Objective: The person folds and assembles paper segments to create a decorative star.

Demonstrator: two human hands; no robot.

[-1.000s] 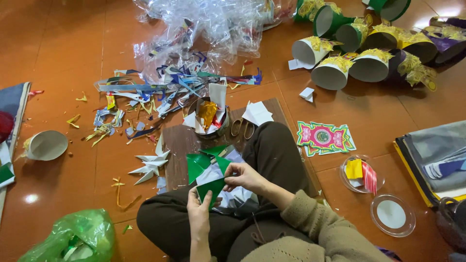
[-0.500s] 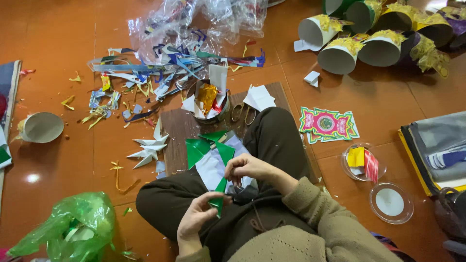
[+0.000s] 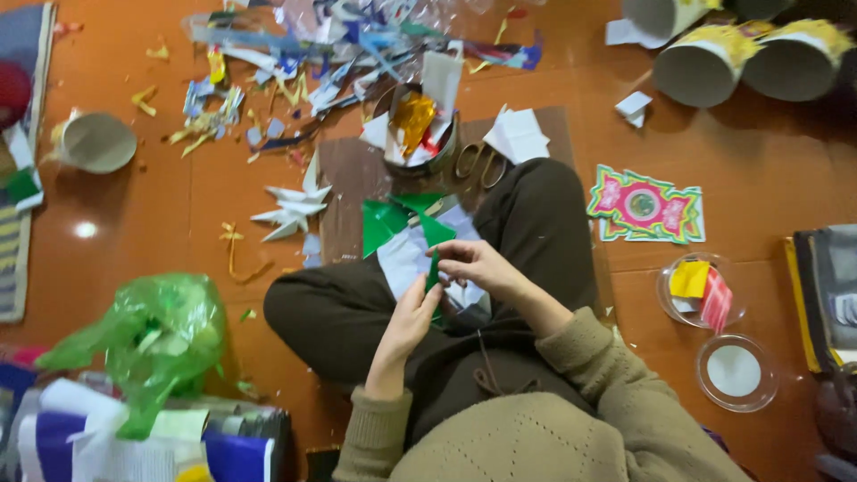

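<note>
I sit cross-legged on an orange tiled floor. A narrow folded green paper piece (image 3: 433,272) stands upright between my two hands over my lap. My left hand (image 3: 406,321) presses against its lower side. My right hand (image 3: 473,265) pinches its upper part with the fingertips. More green and white paper sheets (image 3: 403,234) lie on my legs just beyond the hands. Scissors (image 3: 478,165) rest by my knee.
A round tin (image 3: 420,129) of foil and paper scraps stands ahead, with cut paper strips (image 3: 286,71) strewn behind it. White paper stars (image 3: 290,207) lie left, a green plastic bag (image 3: 156,339) nearer left. A pink ornament (image 3: 644,207), two clear lids (image 3: 714,326) and paper cones (image 3: 705,67) sit right.
My hands have drawn closer together on the green piece, which now stands on edge instead of lying flat. The view has tilted down and moved nearer to my lap.
</note>
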